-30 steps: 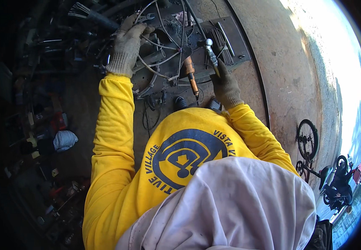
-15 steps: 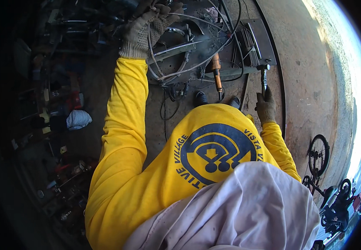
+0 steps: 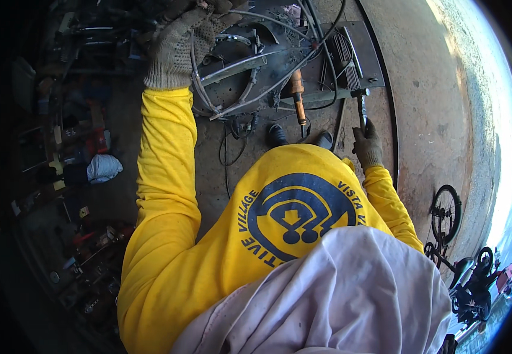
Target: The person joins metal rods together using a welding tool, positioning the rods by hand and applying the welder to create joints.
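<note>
My left hand [image 3: 182,50], in a knitted grey glove, is closed round the upper left of a frame of bent metal rods [image 3: 241,108]. The frame lies over a dark metal worktable [image 3: 371,44]. In a dark glove, my right hand [image 3: 368,146] grips the handle of a hammer [image 3: 362,105]. The hammer's head is at the table's near edge, right of the frame; whether it touches the edge I cannot tell. Between my hands, a tool with an orange handle [image 3: 298,94] hangs over that edge. My left fingertips are partly lost in shadow.
Several cables [image 3: 325,53] loop across the table beside a bundle of thin rods [image 3: 344,56]. My shoes [image 3: 277,135] are below its near edge. Cluttered tools and parts [image 3: 99,251] lie in shadow at left. A bicycle [image 3: 447,215] and a motorcycle [image 3: 473,295] stand at right.
The whole view has shifted slightly left. My left hand and the rod frame have moved a little left over the table. The hammer's head has shifted slightly left along the edge.
</note>
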Available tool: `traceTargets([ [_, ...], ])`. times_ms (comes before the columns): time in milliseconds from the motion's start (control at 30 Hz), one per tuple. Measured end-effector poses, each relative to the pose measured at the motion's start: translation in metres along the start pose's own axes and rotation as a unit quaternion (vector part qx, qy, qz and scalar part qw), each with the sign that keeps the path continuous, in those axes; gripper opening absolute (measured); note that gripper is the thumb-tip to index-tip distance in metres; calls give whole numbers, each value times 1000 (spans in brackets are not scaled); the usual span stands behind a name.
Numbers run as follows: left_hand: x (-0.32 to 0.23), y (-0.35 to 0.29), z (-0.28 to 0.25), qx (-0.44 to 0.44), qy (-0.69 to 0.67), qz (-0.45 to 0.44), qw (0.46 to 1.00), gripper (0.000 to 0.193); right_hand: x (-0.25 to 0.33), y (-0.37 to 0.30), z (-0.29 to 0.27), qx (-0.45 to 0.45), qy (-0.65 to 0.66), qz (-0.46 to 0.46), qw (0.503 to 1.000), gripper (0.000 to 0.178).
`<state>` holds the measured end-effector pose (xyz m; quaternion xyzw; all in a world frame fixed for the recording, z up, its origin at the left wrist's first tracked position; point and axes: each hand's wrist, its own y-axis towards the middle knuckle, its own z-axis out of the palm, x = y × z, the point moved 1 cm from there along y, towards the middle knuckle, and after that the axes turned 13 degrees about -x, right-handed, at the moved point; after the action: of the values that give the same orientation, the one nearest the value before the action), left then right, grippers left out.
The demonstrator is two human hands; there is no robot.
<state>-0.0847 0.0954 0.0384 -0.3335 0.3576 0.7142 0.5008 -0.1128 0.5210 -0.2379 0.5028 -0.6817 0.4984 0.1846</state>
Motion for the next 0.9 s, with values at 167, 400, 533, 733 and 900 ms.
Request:
traceTargets([
  [167,24,-13,19,-224,155,-31,962,39,20,-9,2,35,-65,0,997,55],
  [400,47,-9,4,-251,183,-63,948,34,24,-7,15,56,-73,-80,993,51],
  [533,52,-12,3,-314,183,-58,930,34,35,-5,16,52,-41,-107,992,49],
  [733,52,-26,-5,-337,205,-49,918,36,79,20,5,28,-43,-190,980,51],
  [900,50,-34,8,-354,273,-36,894,33,163,29,-7,9,-13,-257,966,46],
])
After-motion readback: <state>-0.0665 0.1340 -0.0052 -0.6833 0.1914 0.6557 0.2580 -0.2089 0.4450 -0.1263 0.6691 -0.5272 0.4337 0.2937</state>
